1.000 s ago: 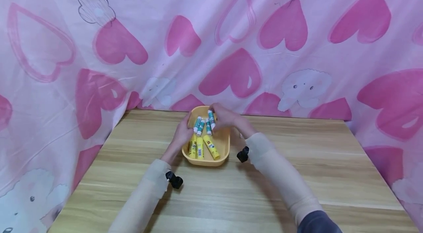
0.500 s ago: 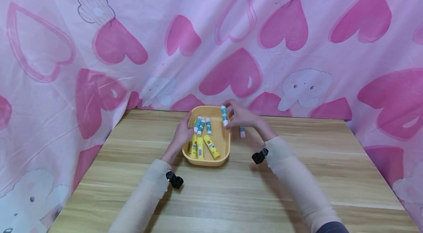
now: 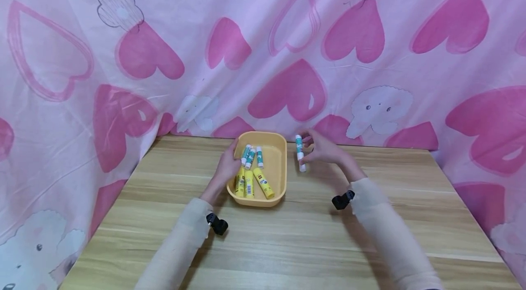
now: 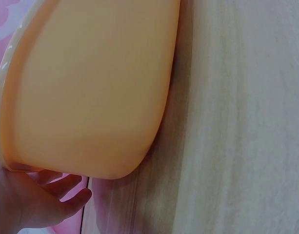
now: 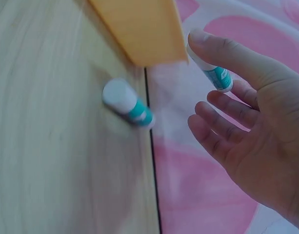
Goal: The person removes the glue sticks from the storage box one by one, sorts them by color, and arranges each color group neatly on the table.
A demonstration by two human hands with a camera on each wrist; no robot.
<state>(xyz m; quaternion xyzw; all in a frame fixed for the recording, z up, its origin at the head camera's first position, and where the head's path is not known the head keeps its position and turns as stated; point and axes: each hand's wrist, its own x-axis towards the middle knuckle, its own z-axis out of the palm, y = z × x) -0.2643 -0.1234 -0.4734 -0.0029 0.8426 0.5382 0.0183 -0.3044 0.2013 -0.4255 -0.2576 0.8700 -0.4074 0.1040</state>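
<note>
Nearest, striped wood grain is shown by the tabletop (image 3: pixel 263 244). On it, a smooth, round-cornered tray (image 3: pixel 277 157) is gripped at its left rim by the left hand (image 3: pixel 228 164); inside are held three yellow tubes (image 3: pixel 263 183) and three slimmer teal-and-white tubes (image 3: pixel 260 157). And right of the tray, a teal-and-white stick (image 3: pixel 299 145) is pinched by the right hand (image 3: pixel 322 148), thumb against fingers, the lower fingers parted; a matching stick (image 5: pixel 127 102) beneath is partly hidden. All is backed by creased heart-print cloth (image 3: pixel 287 89).

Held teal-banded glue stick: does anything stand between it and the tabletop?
Possibly: a second teal-banded glue stick lies on the tabletop, partly behind the held glue stick in the head view. Whether it is directly underneath is unclear.
</note>
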